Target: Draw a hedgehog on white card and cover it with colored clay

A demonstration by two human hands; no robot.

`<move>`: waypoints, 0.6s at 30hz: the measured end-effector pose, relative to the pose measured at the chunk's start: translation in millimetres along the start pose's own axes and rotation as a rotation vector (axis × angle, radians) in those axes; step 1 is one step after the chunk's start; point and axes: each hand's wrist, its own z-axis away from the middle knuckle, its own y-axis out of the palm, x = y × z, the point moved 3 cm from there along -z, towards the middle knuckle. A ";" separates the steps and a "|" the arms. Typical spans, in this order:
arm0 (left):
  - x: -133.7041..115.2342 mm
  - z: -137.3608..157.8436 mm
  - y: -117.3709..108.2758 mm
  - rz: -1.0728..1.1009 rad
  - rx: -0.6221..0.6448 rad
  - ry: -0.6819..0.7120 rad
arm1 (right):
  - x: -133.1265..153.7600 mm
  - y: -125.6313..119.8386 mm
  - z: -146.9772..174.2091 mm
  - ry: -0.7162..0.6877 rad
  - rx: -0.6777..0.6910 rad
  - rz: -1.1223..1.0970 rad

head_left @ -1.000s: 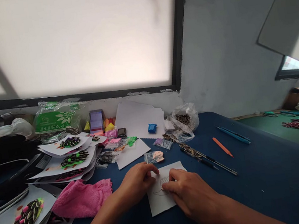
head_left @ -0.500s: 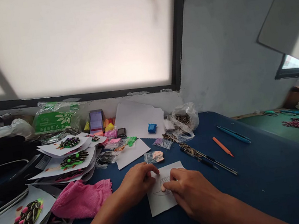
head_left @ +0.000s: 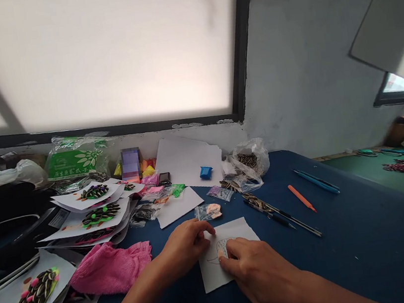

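Observation:
A small sheet of white paper lies on the blue table, with an outline drawn on it in thin lines and a pattern inside. On the drawing's left part sits a small lump of peach modelling clay. The thumb and curled index finger of my right hand are closed at this clay, partly covering the drawing. My left hand rests on the paper's upper left, index finger stretched onto it and thumb apart below. Just beyond the sheet is a clear bag with more peach clay.
Seed-decorated cards are stacked at left beside a pink cloth. Sunflower seeds, a black pen, an orange pen and blue tweezers lie to the right. Blue clay sits on paper behind.
My right hand has shifted slightly, its index finger now lower and flatter over the drawing, with the thumb by the clay. My left hand stays in place.

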 end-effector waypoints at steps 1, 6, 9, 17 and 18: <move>-0.3 0.3 -0.4 0.002 0.002 -0.001 | 0.4 1.1 -0.3 -0.015 0.004 0.003; -1.6 0.7 -1.5 0.006 0.005 -0.006 | 2.2 0.8 0.0 -0.026 0.032 0.010; -1.6 0.3 -1.2 0.011 0.003 -0.004 | 3.7 -3.4 2.0 -0.019 0.047 -0.014; -0.7 1.0 -0.2 0.016 0.000 -0.009 | 9.7 -9.6 2.9 0.011 0.132 -0.002; -1.0 0.9 -0.2 0.015 0.000 -0.011 | 10.0 -10.8 3.3 0.018 0.134 -0.020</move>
